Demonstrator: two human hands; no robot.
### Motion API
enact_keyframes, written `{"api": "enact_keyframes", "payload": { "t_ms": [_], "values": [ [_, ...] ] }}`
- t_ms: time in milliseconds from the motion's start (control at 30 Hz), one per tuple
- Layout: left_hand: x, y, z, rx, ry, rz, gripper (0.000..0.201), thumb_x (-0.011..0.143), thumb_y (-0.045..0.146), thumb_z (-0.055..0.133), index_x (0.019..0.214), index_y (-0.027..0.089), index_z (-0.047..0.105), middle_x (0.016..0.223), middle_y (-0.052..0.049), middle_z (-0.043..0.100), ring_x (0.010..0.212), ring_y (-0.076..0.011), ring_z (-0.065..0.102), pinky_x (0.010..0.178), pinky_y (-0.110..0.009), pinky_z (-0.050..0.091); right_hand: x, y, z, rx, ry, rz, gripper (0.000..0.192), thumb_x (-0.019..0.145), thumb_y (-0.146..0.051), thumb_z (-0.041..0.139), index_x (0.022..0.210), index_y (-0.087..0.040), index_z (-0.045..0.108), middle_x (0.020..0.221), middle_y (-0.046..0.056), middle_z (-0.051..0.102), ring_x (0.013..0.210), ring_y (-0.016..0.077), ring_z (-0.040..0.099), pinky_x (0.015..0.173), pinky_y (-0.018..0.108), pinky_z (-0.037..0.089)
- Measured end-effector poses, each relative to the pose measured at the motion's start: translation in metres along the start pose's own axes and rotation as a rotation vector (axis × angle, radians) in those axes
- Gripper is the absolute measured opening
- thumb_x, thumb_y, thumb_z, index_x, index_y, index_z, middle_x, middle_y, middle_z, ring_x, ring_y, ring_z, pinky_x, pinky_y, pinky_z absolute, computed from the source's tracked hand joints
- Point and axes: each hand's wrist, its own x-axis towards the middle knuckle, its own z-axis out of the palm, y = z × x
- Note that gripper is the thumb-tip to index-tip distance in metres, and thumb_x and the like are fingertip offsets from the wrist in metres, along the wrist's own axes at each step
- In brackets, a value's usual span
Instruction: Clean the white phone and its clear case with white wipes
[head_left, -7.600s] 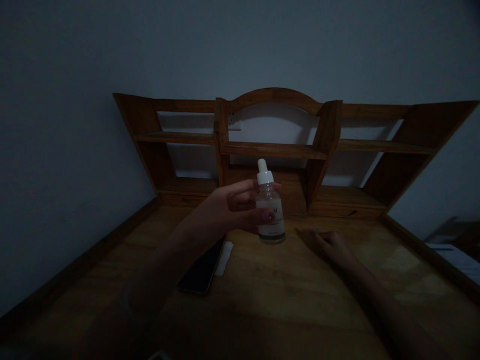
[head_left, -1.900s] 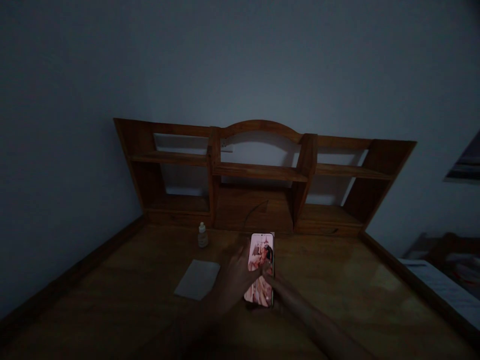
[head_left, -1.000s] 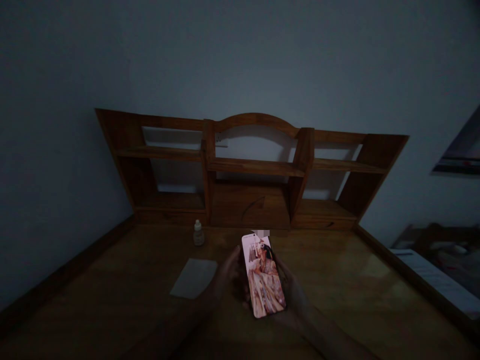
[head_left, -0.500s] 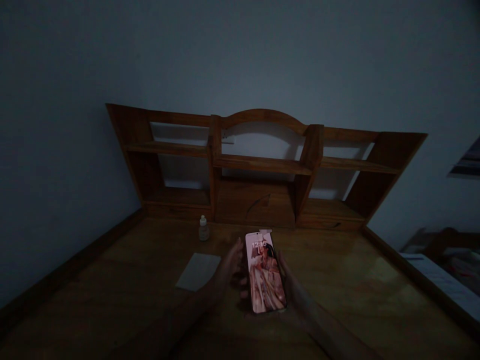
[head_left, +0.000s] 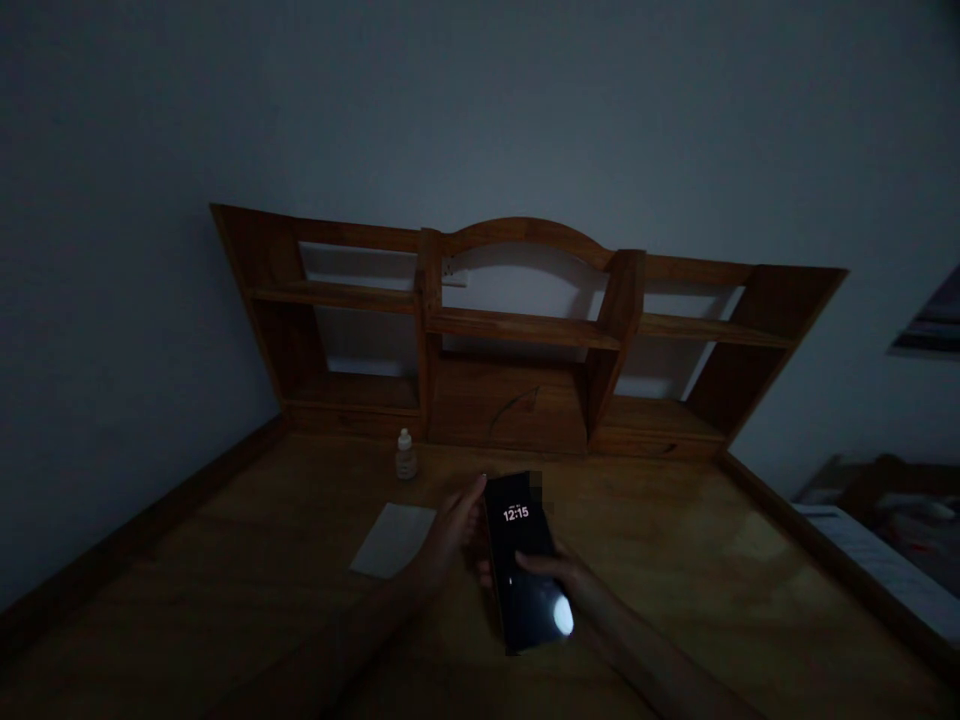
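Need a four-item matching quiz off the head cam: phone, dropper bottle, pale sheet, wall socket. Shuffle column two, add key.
Column one
1. Phone
2. Dropper bottle
3. Pale sheet
4. Wall socket

Column two
A. Lying flat on the desk
B. Seen through the upper middle opening of the shelf unit
C. Between left hand and right hand, showing 12:15
D. Standing upright, white-topped

Pairs: 1-C, 2-D, 3-A, 4-B
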Motion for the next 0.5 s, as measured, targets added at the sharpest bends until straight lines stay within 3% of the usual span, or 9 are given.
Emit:
{"api": "enact_keyframes", "payload": {
  "t_ms": [100, 300, 500],
  "values": [
    [-0.003, -0.001, 0.002, 0.057, 0.002, 0.073, 0.054, 0.075, 0.069, 0.063, 0.074, 0.015, 0.062, 0.062, -0.003, 0.063, 0.051, -0.0125, 0.056, 0.048, -0.022, 0.036, 0.000, 0.000, 0.003, -0.071, 0.015, -0.060, 0.055, 0.077, -0.028, 0.080, 0.124, -0.010, 0.057, 0.112, 0.020, 0.073, 0.098, 0.0305, 0.072, 0.098, 0.050, 0.047],
    [-0.004, -0.002, 0.004, 0.035, -0.050, 0.055, 0.055, 0.078, 0.070, 0.058, 0.075, 0.016, 0.059, 0.059, -0.002, 0.062, 0.044, -0.0131, 0.055, 0.043, -0.022, 0.038, 0.000, 0.000, 0.006, -0.148, 0.025, -0.138, 0.052, 0.076, -0.035, 0.081, 0.118, -0.014, 0.058, 0.104, 0.015, 0.075, 0.092, 0.0291, 0.073, 0.092, 0.048, 0.050],
    [-0.001, -0.004, 0.002, -0.015, -0.093, 0.018, 0.054, 0.079, 0.068, 0.060, 0.071, 0.015, 0.059, 0.056, -0.003, 0.061, 0.042, -0.0131, 0.055, 0.042, -0.023, 0.037, -0.003, -0.002, 0.013, -0.197, 0.098, -0.114, 0.052, 0.073, -0.037, 0.081, 0.116, -0.016, 0.059, 0.101, 0.013, 0.075, 0.089, 0.0282, 0.072, 0.088, 0.045, 0.051]
  ]
}}
